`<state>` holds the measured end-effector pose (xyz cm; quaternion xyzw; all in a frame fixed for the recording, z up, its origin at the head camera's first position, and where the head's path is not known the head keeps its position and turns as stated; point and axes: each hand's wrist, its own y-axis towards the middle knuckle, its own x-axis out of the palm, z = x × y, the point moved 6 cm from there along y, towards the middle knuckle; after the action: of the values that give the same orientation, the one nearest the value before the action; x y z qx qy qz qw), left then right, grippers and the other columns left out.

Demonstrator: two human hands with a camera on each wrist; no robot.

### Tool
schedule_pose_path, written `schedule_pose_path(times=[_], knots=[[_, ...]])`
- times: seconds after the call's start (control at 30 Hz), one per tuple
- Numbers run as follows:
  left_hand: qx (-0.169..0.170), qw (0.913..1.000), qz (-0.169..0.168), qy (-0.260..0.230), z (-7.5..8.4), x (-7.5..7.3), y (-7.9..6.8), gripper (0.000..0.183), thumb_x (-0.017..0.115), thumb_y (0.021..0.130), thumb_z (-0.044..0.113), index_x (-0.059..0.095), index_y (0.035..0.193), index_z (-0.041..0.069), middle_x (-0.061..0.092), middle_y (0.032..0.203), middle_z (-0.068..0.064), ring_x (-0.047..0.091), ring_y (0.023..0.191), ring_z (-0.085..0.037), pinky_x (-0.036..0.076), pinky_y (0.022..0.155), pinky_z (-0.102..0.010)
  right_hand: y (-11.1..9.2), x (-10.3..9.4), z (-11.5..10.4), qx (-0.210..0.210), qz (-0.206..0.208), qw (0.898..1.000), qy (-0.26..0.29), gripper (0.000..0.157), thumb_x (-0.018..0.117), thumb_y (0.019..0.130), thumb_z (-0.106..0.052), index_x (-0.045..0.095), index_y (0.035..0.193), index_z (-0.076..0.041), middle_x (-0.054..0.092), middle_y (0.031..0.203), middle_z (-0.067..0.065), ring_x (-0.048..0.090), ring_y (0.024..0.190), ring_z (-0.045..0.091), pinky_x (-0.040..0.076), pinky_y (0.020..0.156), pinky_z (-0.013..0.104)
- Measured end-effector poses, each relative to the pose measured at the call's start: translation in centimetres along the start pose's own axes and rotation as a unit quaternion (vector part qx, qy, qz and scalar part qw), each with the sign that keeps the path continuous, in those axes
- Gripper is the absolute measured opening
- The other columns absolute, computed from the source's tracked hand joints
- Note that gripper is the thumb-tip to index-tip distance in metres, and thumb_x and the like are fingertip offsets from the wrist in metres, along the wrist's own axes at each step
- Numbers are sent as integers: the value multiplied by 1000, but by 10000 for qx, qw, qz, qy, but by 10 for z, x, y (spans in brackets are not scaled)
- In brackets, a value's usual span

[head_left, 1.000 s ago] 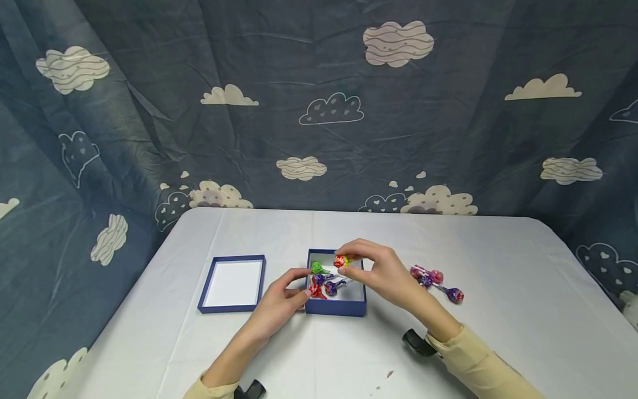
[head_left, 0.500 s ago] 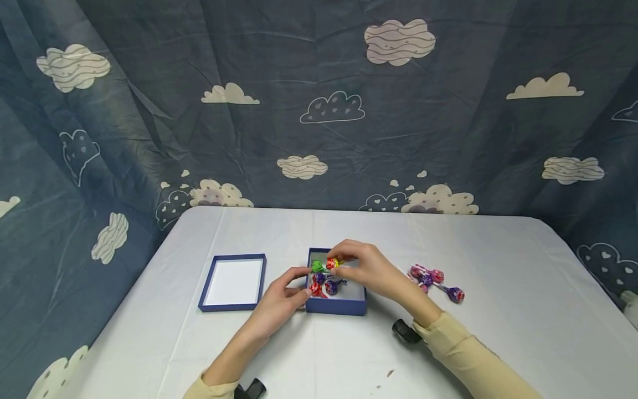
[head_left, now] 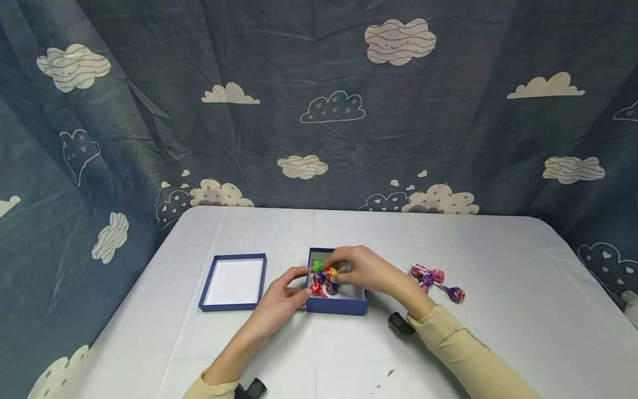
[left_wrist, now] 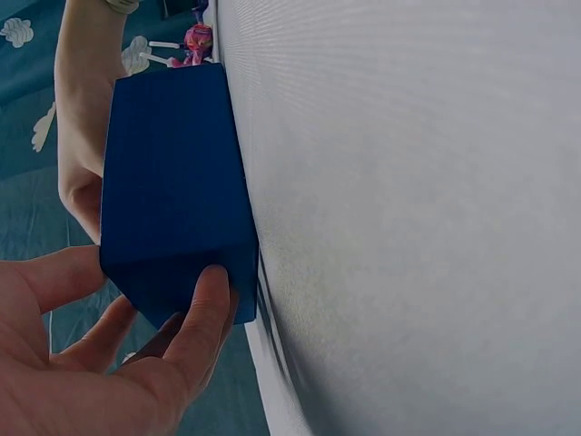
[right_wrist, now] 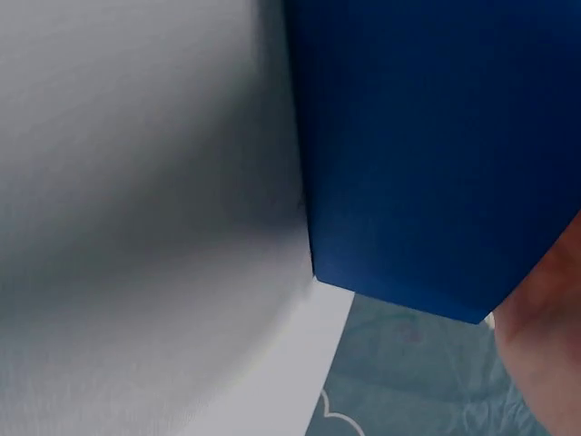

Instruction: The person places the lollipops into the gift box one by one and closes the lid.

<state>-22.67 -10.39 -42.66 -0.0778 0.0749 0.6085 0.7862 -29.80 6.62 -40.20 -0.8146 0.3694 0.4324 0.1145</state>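
Observation:
A blue box (head_left: pixel 336 307) with a pale inside stands at the table's middle. My left hand (head_left: pixel 281 296) rests along its left side; in the left wrist view, fingers (left_wrist: pixel 211 291) touch the outer wall and another digit lies at the rim corner. My right hand (head_left: pixel 361 270) reaches over the box and pinches a red-and-yellow wrapped lollipop (head_left: pixel 330 272) by its head, low inside. Around it lie a green lollipop (head_left: pixel 317 266), a red one (head_left: pixel 316 288) and purple ones (head_left: pixel 332 287). The right wrist view shows mostly the box wall (right_wrist: pixel 427 163), with part of the hand at the right edge.
Left of the box lies its shallow lid (head_left: pixel 232 281), white inside up with a blue rim. Several pink and purple lollipops (head_left: pixel 426 277) lie in a loose pile to the right. A cloud-print cloth (head_left: pixel 319 138) hangs behind the white table (head_left: pixel 249 354).
My right hand has moved left and down into the box, bringing the red-and-yellow lollipop close to the others there. The left hand stays at the box's side.

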Motion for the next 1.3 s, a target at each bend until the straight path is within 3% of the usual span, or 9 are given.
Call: schedule_pose_path(times=[0.4,0.73,1.03,1.3], knots=[[0,10000,11,23,-1,0,0,45,60,97,13,50,141,10,51,139,-21,64,107,-28,51,86,-46,2,7,0,199,121,9969,-754,24,78,84,-16,74,107,-17,68,107,-8,62,97,13,48,86,39],[39,10000,-29,-39,-1,0,1,44,59,97,11,51,140,9,52,137,-22,63,110,-31,51,88,-46,0,6,0,335,237,9986,-335,25,76,86,-12,72,110,-15,70,108,-2,64,100,18,49,87,41],[-36,9999,-66,117,-3,1,1,44,59,97,12,51,140,11,55,135,-20,64,108,-27,51,88,-42,-8,-5,-5,-33,442,9988,220,25,70,90,-5,71,114,-9,69,109,4,64,102,21,50,90,45],[-36,9999,-24,93,-3,1,1,44,59,96,12,52,140,10,50,139,-20,63,111,-31,51,88,-41,-23,-18,-17,-224,644,9966,458,24,69,92,-7,71,115,-14,69,110,-1,63,102,23,50,88,48]])
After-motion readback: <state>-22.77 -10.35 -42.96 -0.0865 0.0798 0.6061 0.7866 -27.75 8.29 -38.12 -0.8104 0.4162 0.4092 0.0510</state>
